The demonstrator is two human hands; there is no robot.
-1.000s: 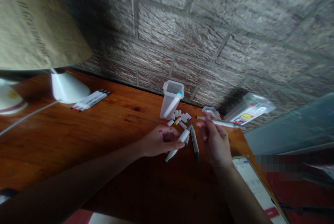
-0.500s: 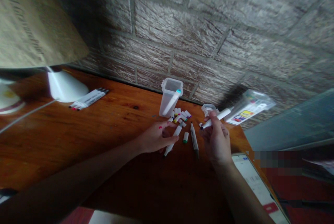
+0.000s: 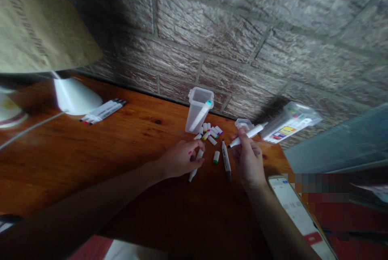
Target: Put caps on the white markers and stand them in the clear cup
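Note:
My left hand (image 3: 183, 157) is closed around a white marker (image 3: 194, 173), whose dark lower tip points down toward the table. Between the thumb and fingers of my right hand (image 3: 247, 159) is another white marker (image 3: 249, 135), tilted, with a dark tip at its lower left end. A marker without a cap (image 3: 226, 157) lies on the table between my hands, beside a green-ended cap (image 3: 216, 157). Several small caps (image 3: 209, 130) are heaped behind them. One marker with a blue end (image 3: 203, 114) leans in a clear plastic box (image 3: 194, 118).
A small clear lid (image 3: 244, 123) lies past my right hand, near a clear case of markers (image 3: 286, 124). On the right edge rests a phone (image 3: 298, 211). Several markers (image 3: 104, 111) lie by the lamp (image 3: 74, 98) at left. A brick wall (image 3: 209, 29) stands behind.
My left hand has turned, and its marker now shows less above the fingers. The marker in my right hand has shifted slightly left and up. The view has moved a little.

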